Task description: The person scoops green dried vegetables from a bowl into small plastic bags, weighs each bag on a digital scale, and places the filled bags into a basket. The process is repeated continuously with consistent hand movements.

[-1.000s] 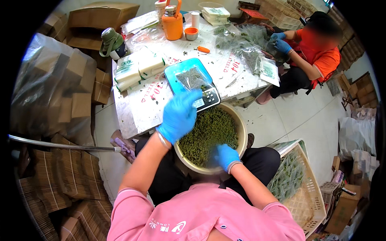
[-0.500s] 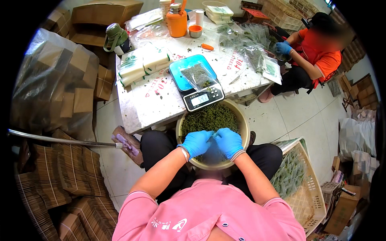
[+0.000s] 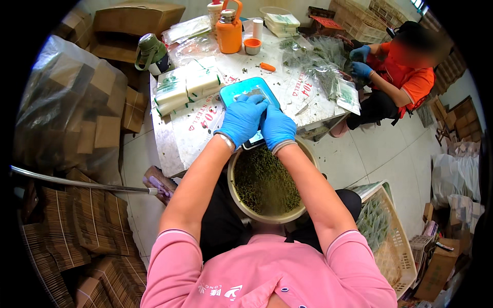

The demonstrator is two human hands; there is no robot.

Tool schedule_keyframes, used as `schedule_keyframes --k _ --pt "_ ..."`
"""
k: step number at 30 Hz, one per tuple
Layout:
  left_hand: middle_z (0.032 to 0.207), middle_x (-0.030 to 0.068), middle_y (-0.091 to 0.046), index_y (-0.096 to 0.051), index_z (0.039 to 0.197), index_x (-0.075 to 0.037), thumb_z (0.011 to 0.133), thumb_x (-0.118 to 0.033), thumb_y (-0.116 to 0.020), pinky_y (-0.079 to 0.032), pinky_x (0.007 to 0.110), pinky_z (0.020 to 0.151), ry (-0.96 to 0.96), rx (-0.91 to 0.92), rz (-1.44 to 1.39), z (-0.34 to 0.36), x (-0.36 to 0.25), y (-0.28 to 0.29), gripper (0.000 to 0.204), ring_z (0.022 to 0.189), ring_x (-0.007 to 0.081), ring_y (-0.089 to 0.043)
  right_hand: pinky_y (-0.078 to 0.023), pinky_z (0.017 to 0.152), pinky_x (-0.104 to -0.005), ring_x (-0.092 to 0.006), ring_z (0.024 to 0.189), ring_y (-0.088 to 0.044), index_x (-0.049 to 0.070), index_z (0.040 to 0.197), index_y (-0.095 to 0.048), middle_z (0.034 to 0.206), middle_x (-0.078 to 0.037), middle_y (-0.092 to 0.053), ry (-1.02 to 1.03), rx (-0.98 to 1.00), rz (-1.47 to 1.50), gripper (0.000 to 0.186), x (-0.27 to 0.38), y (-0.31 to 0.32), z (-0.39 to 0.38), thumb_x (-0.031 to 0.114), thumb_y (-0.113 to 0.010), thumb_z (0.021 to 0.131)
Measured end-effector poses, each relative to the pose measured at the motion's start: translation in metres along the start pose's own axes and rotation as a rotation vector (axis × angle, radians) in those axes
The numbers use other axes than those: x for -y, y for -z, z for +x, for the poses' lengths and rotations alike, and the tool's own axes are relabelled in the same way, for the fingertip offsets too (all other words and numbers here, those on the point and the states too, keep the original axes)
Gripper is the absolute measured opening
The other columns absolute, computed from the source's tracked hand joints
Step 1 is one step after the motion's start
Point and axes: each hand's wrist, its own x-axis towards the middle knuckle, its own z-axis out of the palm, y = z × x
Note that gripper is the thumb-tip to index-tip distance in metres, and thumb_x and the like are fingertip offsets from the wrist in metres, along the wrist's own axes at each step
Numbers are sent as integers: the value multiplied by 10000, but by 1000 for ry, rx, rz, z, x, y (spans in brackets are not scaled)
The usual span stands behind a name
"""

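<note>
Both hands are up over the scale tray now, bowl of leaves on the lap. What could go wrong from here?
Loose green leaves may drop between the bowl and the blue tray, since bits already litter the table. The left hand and right hand crowd together over the tray, so they could press on it and likely skew the weighing.

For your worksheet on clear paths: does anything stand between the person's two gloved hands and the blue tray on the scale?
Nothing visible does. The left hand and the right hand are already over the blue tray, covering most of it. The bowl of green leaves lies nearer the person, below the hands, not between them and the tray.
</note>
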Motion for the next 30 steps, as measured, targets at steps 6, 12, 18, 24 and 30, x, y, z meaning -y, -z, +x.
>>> schedule_keyframes --k 6,12,18,24,30 --pt "1191 92 -642 -679 1087 -120 784 -66 -637 -530 416 863 44 65 -27 -10 9 -12 310 1008 347 -616 -543 785 -485 -391 876 -683 57 889 -693 904 -198 -698 164 338 -127 204 -32 4 -69 228 -583 894" --pt "1022 140 -686 -674 1113 -95 806 5 -644 -555 396 790 162 -293 -297 -76 -49 8 324 891 336 -669 -520 776 -508 -414 846 -663 85 910 -698 896 -193 -693 -109 362 -81 217 -126 -11 -141 274 -596 886" --pt "1236 120 -603 -647 1189 -119 799 -213 -679 -537 452 815 -43 735 -143 -153 -99 -49 402 1030 328 -612 -531 773 -495 -393 863 -677 96 907 -695 875 -201 -694 35 543 -208 194 -131 -35 -155 266 -604 881" --pt "1107 132 -633 -538 1329 -134 814 -192 -678 -529 460 788 175 401 -393 -145 -83 -43 536 946 356 -636 -508 712 -510 -423 794 -638 86 867 -676 847 -208 -671 6 432 47 264 -92 -5 -149 346 -635 883" --pt "1039 138 -666 -589 1287 -130 910 -316 -560 -531 472 767 207 746 -287 -152 -87 -48 421 919 354 -663 -513 716 -482 -418 818 -636 75 884 -680 849 -199 -669 -31 145 333 272 -67 23 -114 345 -650 895"
